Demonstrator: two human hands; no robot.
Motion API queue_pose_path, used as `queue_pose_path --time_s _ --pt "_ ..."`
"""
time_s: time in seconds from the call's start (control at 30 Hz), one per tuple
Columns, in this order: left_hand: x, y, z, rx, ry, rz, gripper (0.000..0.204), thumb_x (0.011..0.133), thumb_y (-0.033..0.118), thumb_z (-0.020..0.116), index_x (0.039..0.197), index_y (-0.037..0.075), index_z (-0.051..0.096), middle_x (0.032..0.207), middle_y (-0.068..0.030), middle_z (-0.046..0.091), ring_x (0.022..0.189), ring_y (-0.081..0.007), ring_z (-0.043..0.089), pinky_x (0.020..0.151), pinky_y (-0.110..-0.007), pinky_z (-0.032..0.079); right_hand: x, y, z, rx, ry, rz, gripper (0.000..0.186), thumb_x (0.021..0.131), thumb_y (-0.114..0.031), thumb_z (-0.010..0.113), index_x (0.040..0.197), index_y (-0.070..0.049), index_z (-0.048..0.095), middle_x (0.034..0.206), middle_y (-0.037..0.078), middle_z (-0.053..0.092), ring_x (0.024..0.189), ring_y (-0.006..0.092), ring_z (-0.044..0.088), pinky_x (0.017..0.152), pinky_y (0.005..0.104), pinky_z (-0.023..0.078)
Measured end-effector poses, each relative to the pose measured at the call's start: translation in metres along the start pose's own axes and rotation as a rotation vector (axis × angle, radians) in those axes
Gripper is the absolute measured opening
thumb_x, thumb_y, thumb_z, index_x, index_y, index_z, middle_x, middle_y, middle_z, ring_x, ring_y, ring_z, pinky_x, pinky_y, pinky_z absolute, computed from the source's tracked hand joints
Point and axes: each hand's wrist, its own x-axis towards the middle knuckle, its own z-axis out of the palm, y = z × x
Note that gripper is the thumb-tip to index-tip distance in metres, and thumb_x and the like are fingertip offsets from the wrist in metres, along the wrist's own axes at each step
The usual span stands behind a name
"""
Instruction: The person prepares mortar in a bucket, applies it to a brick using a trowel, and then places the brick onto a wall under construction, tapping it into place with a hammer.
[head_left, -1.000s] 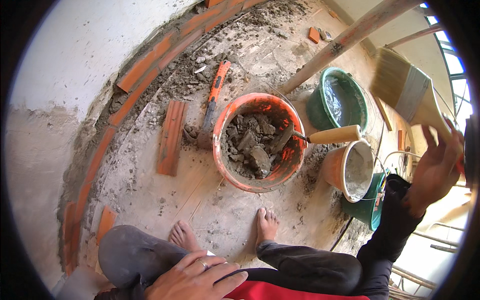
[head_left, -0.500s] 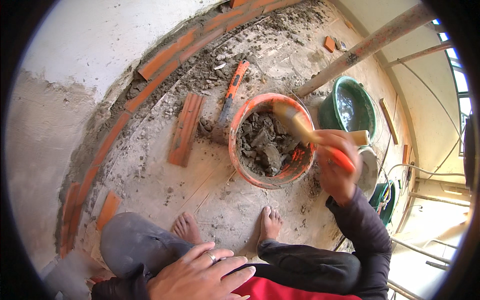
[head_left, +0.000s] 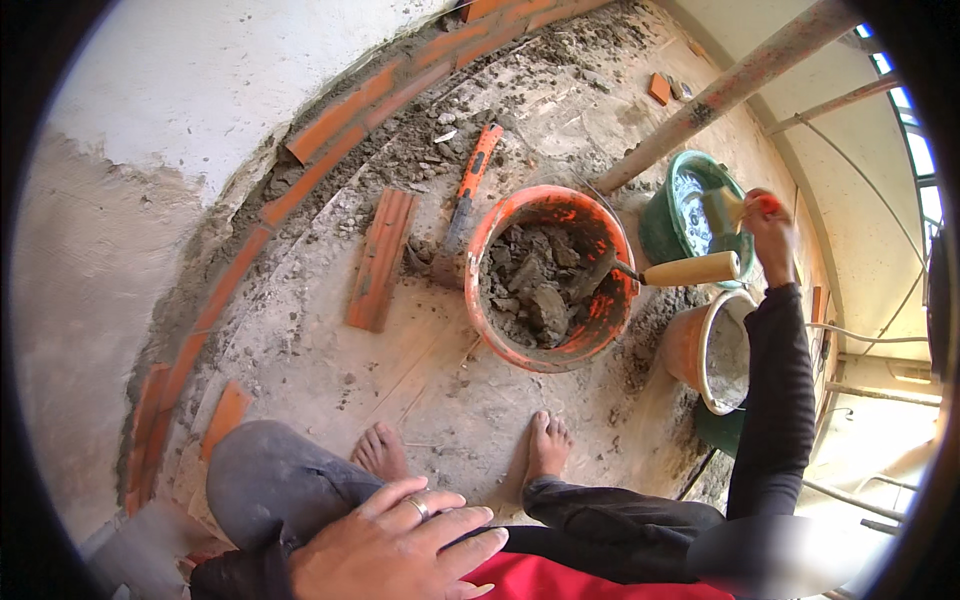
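Observation:
My right hand (head_left: 770, 235) is closed on a paintbrush (head_left: 724, 211) with a red handle end, held over the green basin (head_left: 655, 225) of water. Whether the bristles touch the water I cannot make out. Near it, an orange bucket (head_left: 480, 320) holds lumpy grey mortar (head_left: 540, 290). A trowel with a wooden handle (head_left: 690, 270) leans in this bucket, its blade down among the mortar. My left hand (head_left: 405, 540), a ring on one finger, lies on my lap with fingers stretched and slightly spread, holding nothing.
A hammer-like tool (head_left: 470, 190) with an orange-black handle and a loose brick-red tile (head_left: 383, 260) lie left of the bucket. A smaller bucket (head_left: 690, 345) stands at right. A metal pole (head_left: 720, 100) slants across. Orange tiles (head_left: 230, 265) line the curved wall base.
My right hand has moved right and away with the brush, from above the orange bucket to the green basin. The trowel in the bucket shows more fully. My left hand stays put.

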Motion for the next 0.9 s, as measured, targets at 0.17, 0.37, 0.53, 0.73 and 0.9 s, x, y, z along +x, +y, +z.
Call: queue_pose_path --time_s 0.17,0.37,0.53,0.73,0.9 --pt "-0.005 -0.007 -0.054 0.106 -0.143 0.107 0.044 0.087 0.036 0.069 0.117 0.004 0.065 0.115 -0.01 0.067 0.107 -0.0267 0.063 0.095 -0.04 0.048 0.005 0.007 0.003 -0.251 0.009 -0.147 0.029 0.096 -0.03 0.06 0.107 -0.004 0.066 0.084 0.011 0.068 0.076 0.0154 0.063 0.071 0.0307 0.049" --pt "0.025 -0.12 -0.08 -0.314 -0.057 -0.111 0.037 0.099 0.034 0.052 0.111 0.0 0.062 0.1 -0.0158 0.067 0.096 -0.0306 0.065 0.089 -0.037 0.049 -0.088 -0.191 0.003 -0.486 -0.322 -0.615 0.032 0.084 -0.033 0.071 0.103 -0.008 0.066 0.098 0.012 0.069 0.09 0.027 0.064 0.079 0.0372 0.05" --pt "0.122 -0.234 0.039 -0.498 0.271 -0.335 0.043 0.104 0.04 0.043 0.115 0.0 0.055 0.1 -0.0074 0.061 0.092 -0.0129 0.057 0.084 -0.03 0.047 -0.129 -0.164 0.061 -1.294 -0.664 -0.621 0.035 0.082 -0.037 0.071 0.106 -0.014 0.061 0.082 0.008 0.065 0.083 0.0292 0.065 0.074 0.0454 0.049" --pt "0.132 -0.232 0.087 -0.618 0.533 -0.337 0.036 0.103 0.038 0.048 0.096 0.003 0.054 0.072 -0.0005 0.057 0.065 -0.011 0.053 0.063 -0.03 0.046 -0.143 -0.256 0.007 -1.194 -0.87 -0.543 0.023 0.092 -0.028 0.059 0.107 -0.012 0.059 0.071 0.012 0.065 0.069 0.0326 0.067 0.064 0.0471 0.051" --pt "0.121 -0.211 0.13 -0.787 0.549 -0.282 0.032 0.102 0.034 0.048 0.098 0.003 0.054 0.076 -0.0034 0.059 0.068 -0.0119 0.055 0.063 -0.032 0.046 -0.169 -0.247 0.032 -1.098 -1.047 -0.624 0.026 0.096 -0.027 0.052 0.114 -0.008 0.055 0.086 0.014 0.066 0.073 0.0323 0.067 0.063 0.048 0.052"
